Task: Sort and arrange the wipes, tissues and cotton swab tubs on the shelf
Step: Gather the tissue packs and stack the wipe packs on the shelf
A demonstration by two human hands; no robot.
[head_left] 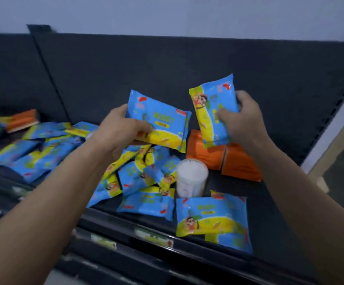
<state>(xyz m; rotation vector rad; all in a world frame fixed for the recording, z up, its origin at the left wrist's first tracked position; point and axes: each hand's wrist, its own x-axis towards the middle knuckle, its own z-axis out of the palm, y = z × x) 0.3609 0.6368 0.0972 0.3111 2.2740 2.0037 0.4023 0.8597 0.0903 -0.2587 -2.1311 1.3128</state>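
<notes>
Seen from a head-worn camera, a person works over a dark shelf (269,204) strewn with toiletries. At far left, an orange tissue pack (23,120) lies tilted near the back panel (167,68), with blurred blue-and-yellow wipes packs (29,153) spread flat in front of it. The left hand (119,130) is closed on a blue-and-yellow wipes packet (160,118), thumb on its face and fingers beneath, holding it clear of the shelf and tilted down to the right. Directly below that hand, a loose heap of wipes packs (138,177) overlaps at all angles in the middle of the shelf. Just right of the heap stands a clear cotton swab tub (190,179), upright, its white swab heads showing at the top. Behind the tub, two orange tissue packs (224,159) lie side by side, touching. Above them the right hand (243,120) grips a second wipes packet (212,112), held nearly upright, thumb across its front and fingers wrapped round the right edge. At the front right, a single wipes pack (212,219) lies flat near the shelf's front edge, where blurred price labels (154,237) sit on the rail. A pale wall (167,13) rises behind the shelving.
</notes>
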